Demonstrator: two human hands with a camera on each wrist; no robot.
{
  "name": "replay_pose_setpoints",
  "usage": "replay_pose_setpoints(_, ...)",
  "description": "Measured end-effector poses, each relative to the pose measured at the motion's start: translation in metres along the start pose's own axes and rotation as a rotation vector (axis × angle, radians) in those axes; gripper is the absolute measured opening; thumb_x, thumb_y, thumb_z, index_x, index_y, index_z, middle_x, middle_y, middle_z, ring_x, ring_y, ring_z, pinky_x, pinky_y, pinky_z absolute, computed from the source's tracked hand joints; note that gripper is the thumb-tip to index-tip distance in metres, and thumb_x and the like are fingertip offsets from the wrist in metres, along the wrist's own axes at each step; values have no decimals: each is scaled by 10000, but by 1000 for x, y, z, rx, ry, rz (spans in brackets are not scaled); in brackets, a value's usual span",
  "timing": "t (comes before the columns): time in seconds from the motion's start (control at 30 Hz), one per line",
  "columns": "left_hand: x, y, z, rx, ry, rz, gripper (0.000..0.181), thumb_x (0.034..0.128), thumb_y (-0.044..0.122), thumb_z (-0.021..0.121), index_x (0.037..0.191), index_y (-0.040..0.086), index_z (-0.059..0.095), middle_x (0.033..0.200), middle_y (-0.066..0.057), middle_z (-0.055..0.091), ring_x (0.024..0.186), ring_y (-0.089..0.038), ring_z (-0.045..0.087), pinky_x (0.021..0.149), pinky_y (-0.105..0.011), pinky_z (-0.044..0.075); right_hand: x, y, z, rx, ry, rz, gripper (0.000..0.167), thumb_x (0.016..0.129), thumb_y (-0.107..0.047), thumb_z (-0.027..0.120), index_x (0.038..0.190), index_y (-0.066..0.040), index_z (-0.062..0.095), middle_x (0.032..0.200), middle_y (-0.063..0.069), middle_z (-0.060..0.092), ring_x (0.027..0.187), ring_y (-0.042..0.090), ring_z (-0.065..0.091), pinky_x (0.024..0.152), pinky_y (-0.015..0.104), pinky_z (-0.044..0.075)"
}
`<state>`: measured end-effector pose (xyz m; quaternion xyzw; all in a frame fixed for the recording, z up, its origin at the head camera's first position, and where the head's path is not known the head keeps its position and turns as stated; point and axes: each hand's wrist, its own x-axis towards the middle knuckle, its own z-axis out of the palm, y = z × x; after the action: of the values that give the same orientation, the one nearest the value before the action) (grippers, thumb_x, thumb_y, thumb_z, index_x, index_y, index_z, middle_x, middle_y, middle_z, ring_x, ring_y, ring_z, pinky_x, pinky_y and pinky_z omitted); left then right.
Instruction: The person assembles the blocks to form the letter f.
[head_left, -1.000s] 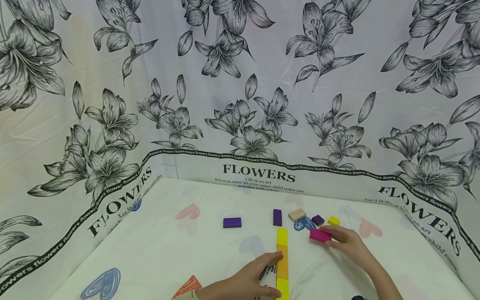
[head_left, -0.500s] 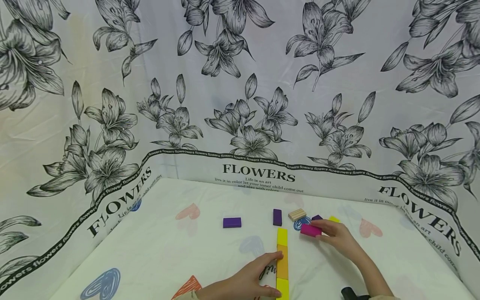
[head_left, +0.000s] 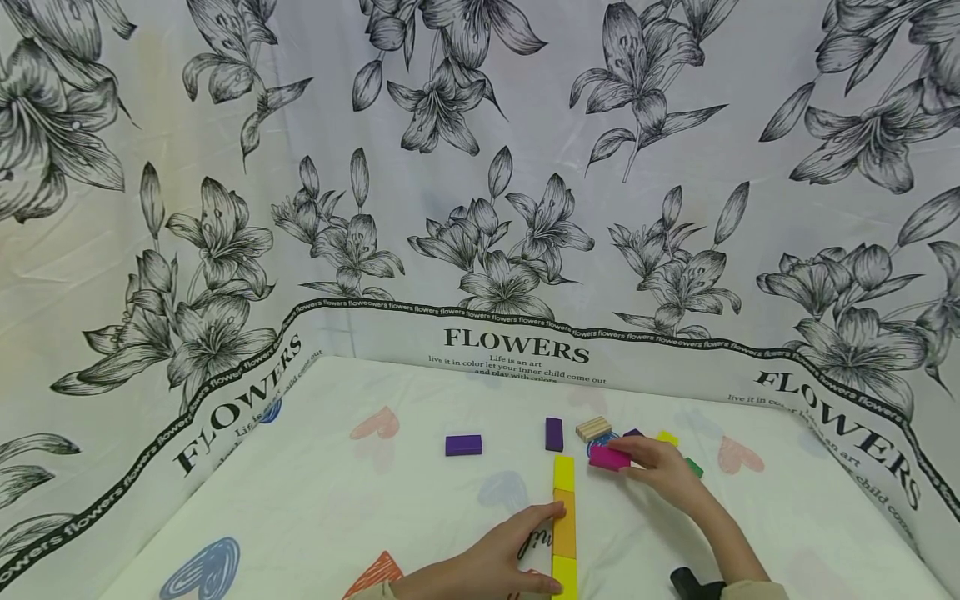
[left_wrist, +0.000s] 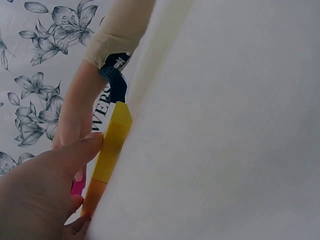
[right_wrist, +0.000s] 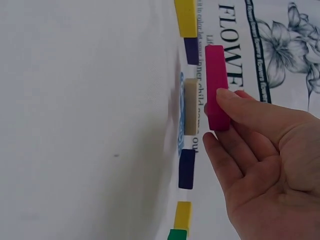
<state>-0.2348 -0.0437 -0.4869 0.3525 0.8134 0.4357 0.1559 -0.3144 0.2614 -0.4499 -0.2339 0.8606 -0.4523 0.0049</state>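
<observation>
The right hand [head_left: 663,473] is pinching a pink block [right_wrist: 216,72] while the outspread left hand [head_left: 487,554] is touching a yellow-and-orange block row [head_left: 567,530].

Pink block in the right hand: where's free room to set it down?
White cloth is free between left purple block and left hand, and between the yellow-orange row and right forearm; crowded from wooden block to green block.

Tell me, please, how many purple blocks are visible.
3: left purple block; middle purple block, beside the wooden block; right purple block, partly behind the right hand in the head view. Others may be hidden.
</observation>
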Motion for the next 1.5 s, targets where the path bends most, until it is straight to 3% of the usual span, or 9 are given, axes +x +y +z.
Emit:
replay_pose_setpoints(0.5, 0, 0, -1, -5, -5, -10, 806, 862, 464, 697, 1524, 296, 269, 1537, 137, 376, 1408, -39, 365, 1179, -327, 354, 5, -1, 10, -18, -41, -58, 397, 900, -30, 658, 1277, 69, 581, 1279, 245, 623, 1217, 440, 551, 1002, 448, 487)
replay_pose_setpoints(1.03, 1, 1, 0, -17, -2, -51, 799, 852, 463, 706, 1514, 331, 278, 1527, 156, 384, 1396, -34, 374, 1175, -362, 363, 9, 1, 17, 10, -84, -1, 406, 907, -27, 645, 1292, 73, 565, 1309, 259, 598, 1247, 440, 530, 1027, 425, 476)
replay_pose_setpoints(1.5, 1, 1, 0, 0, -1, -31, 798, 860, 465, 697, 1520, 308, 276, 1535, 134, 384, 1409, -45, 369, 1171, -357, 369, 8, 3, 19, 5, -89, 3, 390, 903, -26, 650, 1276, 67, 580, 1299, 251, 609, 1238, 431, 542, 1027, 423, 477)
